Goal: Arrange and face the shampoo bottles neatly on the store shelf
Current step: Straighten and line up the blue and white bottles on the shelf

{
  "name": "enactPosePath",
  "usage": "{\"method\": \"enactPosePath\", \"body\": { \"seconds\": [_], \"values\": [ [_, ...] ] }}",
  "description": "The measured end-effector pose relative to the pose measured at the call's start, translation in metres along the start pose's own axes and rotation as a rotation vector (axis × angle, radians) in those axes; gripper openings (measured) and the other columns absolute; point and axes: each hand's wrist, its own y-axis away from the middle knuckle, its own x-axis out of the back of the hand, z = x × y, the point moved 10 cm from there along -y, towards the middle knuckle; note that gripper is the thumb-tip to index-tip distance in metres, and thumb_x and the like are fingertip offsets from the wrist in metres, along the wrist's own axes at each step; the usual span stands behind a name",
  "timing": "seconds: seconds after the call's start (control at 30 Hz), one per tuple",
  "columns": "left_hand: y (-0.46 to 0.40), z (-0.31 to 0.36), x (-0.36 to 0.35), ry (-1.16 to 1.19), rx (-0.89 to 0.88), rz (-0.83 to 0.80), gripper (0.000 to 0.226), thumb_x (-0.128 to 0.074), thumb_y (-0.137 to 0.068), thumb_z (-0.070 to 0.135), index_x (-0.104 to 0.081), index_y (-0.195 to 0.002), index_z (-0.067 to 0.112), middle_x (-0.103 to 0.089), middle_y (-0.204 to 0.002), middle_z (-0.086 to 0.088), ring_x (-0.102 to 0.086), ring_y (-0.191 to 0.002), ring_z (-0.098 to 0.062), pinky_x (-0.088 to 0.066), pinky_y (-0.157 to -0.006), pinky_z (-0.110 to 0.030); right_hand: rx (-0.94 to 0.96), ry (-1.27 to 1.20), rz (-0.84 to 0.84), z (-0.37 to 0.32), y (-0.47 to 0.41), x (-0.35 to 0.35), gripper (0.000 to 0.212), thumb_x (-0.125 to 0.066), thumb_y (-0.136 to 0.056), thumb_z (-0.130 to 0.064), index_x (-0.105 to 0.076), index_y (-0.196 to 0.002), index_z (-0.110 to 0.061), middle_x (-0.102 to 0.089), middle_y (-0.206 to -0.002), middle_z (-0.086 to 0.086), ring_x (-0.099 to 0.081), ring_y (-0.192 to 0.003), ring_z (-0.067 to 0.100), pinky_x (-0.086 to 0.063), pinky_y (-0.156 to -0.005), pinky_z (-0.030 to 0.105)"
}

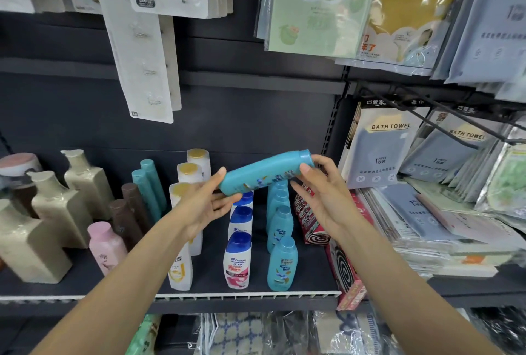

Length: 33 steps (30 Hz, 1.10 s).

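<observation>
A teal shampoo bottle (262,174) lies almost sideways in the air above the shelf (247,295), cap to the right. My left hand (205,201) holds its base end, thumb on top. My right hand (321,192) pinches the cap end with thumb and fingers. Directly below stands a row of matching teal bottles (281,263). To their left run a row of white bottles with blue caps (237,260) and a row of white bottles with gold caps (182,266), partly hidden by my left arm.
Beige pump bottles (54,203), brown bottles (125,215), a pink bottle (106,246) and tall teal bottles (148,184) fill the shelf's left. Red coil boxes (341,266) stand at its right edge. Bath towel packs (381,152) hang at right; hook cards (142,50) above.
</observation>
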Motion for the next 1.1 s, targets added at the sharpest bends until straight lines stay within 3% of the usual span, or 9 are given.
{"method": "enactPosePath", "body": {
  "seconds": [0.23,0.33,0.4,0.47,0.6,0.73,0.83,0.97,1.1],
  "values": [
    [-0.013,-0.026,-0.013,-0.17,0.101,-0.048,0.037,-0.043,-0.097,0.039,-0.061,-0.105,0.007,-0.071,-0.098,-0.014,-0.072,-0.076,-0.016,-0.057,-0.062,-0.02,0.096,0.141,0.082,-0.016,-0.002,0.001,0.022,-0.062,-0.088,-0.012,-0.062,-0.11,-0.016,-0.07,-0.098,0.002,-0.064,-0.105,0.017,-0.056,-0.085,0.035],
    [-0.022,-0.019,-0.003,-0.509,-0.036,0.029,0.032,-0.042,-0.099,0.035,-0.062,-0.107,0.01,-0.07,-0.101,-0.01,-0.067,-0.08,-0.014,-0.05,-0.068,-0.021,0.131,0.17,0.156,-0.022,-0.001,0.012,0.02,-0.064,-0.087,-0.012,-0.064,-0.106,-0.018,-0.069,-0.099,0.002,-0.065,-0.103,0.017,-0.057,-0.083,0.033],
    [-0.028,-0.013,0.0,-0.868,-0.189,0.02,0.027,-0.047,-0.097,0.03,-0.062,-0.113,0.013,-0.066,-0.114,-0.009,-0.062,-0.093,-0.015,-0.046,-0.079,-0.023,0.166,0.301,0.168,-0.025,-0.002,0.018,0.02,-0.065,-0.086,-0.012,-0.065,-0.104,-0.022,-0.069,-0.099,-0.001,-0.065,-0.101,0.014,-0.056,-0.084,0.033],
    [-0.031,-0.023,-0.001,-1.13,-0.241,-0.053,0.037,-0.052,-0.095,0.03,-0.055,-0.129,0.014,-0.059,-0.129,-0.005,-0.056,-0.113,-0.016,-0.042,-0.093,-0.024,0.218,0.453,0.159,-0.025,-0.001,0.02,0.022,-0.066,-0.085,-0.009,-0.066,-0.097,-0.028,-0.07,-0.092,-0.009,-0.066,-0.092,0.006,-0.056,-0.08,0.026],
    [-0.035,-0.045,-0.004,-1.385,-0.248,-0.142,0.057,-0.052,-0.094,0.036,-0.034,-0.145,0.02,-0.029,-0.153,0.001,-0.031,-0.139,-0.017,-0.025,-0.111,-0.027,0.285,0.65,0.103,-0.01,-0.006,0.021,0.023,-0.067,-0.083,-0.004,-0.065,-0.101,-0.018,-0.068,-0.094,-0.009,-0.065,-0.082,-0.006,-0.052,-0.071,0.012],
    [-0.037,-0.06,-0.003,-1.501,-0.203,-0.209,0.069,-0.052,-0.093,0.042,-0.018,-0.15,0.023,-0.009,-0.159,0.006,-0.014,-0.145,-0.015,-0.015,-0.116,-0.028,0.209,0.845,0.006,0.023,-0.017,0.022,0.029,-0.068,-0.083,-0.007,-0.066,-0.111,-0.01,-0.069,-0.104,-0.004,-0.065,-0.088,-0.003,-0.05,-0.071,0.009],
    [-0.038,-0.069,-0.001,-1.515,-0.149,-0.26,0.069,-0.049,-0.094,0.045,-0.018,-0.151,0.022,-0.007,-0.159,0.006,-0.015,-0.145,-0.015,-0.014,-0.113,-0.025,0.144,0.937,-0.021,0.046,-0.023,0.03,0.033,-0.07,-0.082,-0.009,-0.066,-0.115,-0.008,-0.069,-0.109,0.0,-0.065,-0.093,0.005,-0.054,-0.078,0.015],
    [-0.039,-0.072,0.001,-1.498,-0.162,-0.265,0.069,-0.05,-0.093,0.045,-0.019,-0.15,0.022,-0.009,-0.159,0.004,-0.015,-0.145,-0.014,-0.013,-0.114,-0.025,0.084,1.047,-0.024,0.066,-0.026,0.04,0.033,-0.072,-0.08,-0.007,-0.066,-0.112,-0.01,-0.067,-0.107,-0.001,-0.061,-0.092,0.007,-0.046,-0.073,0.009],
    [-0.04,-0.075,0.004,-1.463,-0.145,-0.268,0.07,-0.05,-0.092,0.047,-0.018,-0.15,0.025,-0.007,-0.158,0.009,-0.018,-0.144,-0.015,-0.018,-0.114,-0.027,-0.06,1.152,-0.013,0.089,-0.029,0.056,0.038,-0.076,-0.076,-0.01,-0.067,-0.114,-0.009,-0.067,-0.104,0.0,-0.061,-0.096,0.013,-0.047,-0.084,0.024]
  ]
}}
